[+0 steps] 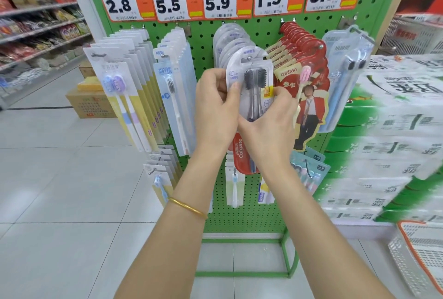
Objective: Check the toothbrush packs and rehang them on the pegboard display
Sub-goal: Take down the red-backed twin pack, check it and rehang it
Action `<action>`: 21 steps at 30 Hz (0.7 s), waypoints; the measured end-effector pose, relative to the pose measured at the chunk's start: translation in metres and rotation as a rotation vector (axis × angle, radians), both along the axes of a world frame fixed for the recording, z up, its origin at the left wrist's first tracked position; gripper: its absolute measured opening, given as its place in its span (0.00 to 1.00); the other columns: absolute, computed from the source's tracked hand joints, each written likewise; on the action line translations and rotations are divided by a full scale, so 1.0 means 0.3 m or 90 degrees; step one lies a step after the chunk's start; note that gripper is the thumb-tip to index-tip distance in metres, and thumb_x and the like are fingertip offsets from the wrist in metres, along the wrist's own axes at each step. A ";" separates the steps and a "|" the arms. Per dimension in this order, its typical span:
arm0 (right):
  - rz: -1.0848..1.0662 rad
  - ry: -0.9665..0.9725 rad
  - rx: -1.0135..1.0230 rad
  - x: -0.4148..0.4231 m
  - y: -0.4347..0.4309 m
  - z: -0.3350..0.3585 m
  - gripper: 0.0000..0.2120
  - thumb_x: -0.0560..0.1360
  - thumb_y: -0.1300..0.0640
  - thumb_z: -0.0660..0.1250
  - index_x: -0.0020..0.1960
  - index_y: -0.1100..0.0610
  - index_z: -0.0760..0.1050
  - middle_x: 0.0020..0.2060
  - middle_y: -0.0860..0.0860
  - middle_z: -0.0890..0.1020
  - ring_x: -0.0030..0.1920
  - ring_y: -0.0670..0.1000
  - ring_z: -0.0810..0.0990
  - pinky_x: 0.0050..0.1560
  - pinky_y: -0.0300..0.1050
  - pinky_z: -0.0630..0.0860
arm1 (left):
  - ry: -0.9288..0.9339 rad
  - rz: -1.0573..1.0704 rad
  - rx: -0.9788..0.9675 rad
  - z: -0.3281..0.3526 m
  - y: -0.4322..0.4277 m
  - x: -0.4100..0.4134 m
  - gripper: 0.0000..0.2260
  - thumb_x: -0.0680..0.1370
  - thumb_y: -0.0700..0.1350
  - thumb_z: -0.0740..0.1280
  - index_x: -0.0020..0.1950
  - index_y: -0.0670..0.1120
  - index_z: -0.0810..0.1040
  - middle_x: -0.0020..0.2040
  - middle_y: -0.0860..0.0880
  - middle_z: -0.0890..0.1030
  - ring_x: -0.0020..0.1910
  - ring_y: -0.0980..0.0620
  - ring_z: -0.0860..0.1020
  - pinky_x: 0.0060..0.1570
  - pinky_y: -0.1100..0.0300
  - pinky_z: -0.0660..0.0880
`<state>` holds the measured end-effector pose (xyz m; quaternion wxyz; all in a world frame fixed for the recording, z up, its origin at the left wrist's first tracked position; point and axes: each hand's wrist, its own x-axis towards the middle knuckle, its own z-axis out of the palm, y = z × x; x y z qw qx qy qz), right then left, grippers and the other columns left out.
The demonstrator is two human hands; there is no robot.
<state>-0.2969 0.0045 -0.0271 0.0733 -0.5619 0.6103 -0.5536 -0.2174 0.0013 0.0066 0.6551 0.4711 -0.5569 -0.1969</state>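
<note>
Left hand (215, 104) and right hand (266, 121) both pinch the grey-bristled pack (254, 78), at the front of its row on the pegboard's (263, 30) middle. Its hole seems to sit on the peg (249, 58) tip. Probably rehanging; next it needs sliding farther on.

Green pegboard display (263, 32) on a green frame, on pale floor tiles (60, 178). Carries orange price tags (226, 0) along the top. Holds on its pegs below, left to right, yellow-backed twin-brush packs (119, 97), pale blue single-brush packs (172, 97), round-topped clear packs (225, 42) with dark-bristled brushes, red canban packs (299, 42) and clear blue-brush packs (342, 70). Lower down, bears a red Colgate pack (239, 152) and small packs (160, 171) at the left.
</note>
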 end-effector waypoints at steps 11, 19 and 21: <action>-0.028 0.017 -0.021 0.023 -0.035 -0.008 0.42 0.67 0.37 0.70 0.69 0.61 0.62 0.59 0.56 0.69 0.56 0.52 0.66 0.47 0.41 0.61 | -0.014 0.043 0.018 -0.016 -0.051 0.005 0.04 0.78 0.41 0.66 0.50 0.45 0.71 0.47 0.47 0.77 0.40 0.56 0.74 0.43 0.62 0.74; -0.035 0.042 -0.045 0.032 -0.069 -0.027 0.41 0.66 0.40 0.74 0.67 0.64 0.64 0.57 0.58 0.70 0.55 0.58 0.70 0.46 0.42 0.62 | -0.042 0.057 0.036 -0.029 -0.085 0.025 0.04 0.78 0.42 0.65 0.51 0.46 0.71 0.46 0.50 0.76 0.41 0.58 0.74 0.47 0.59 0.75; -0.040 0.057 -0.051 0.029 -0.071 -0.034 0.41 0.66 0.42 0.74 0.67 0.65 0.64 0.57 0.59 0.71 0.56 0.60 0.71 0.46 0.43 0.62 | -0.045 0.054 0.036 -0.032 -0.086 0.029 0.05 0.78 0.42 0.65 0.51 0.46 0.71 0.46 0.51 0.76 0.41 0.59 0.74 0.46 0.60 0.75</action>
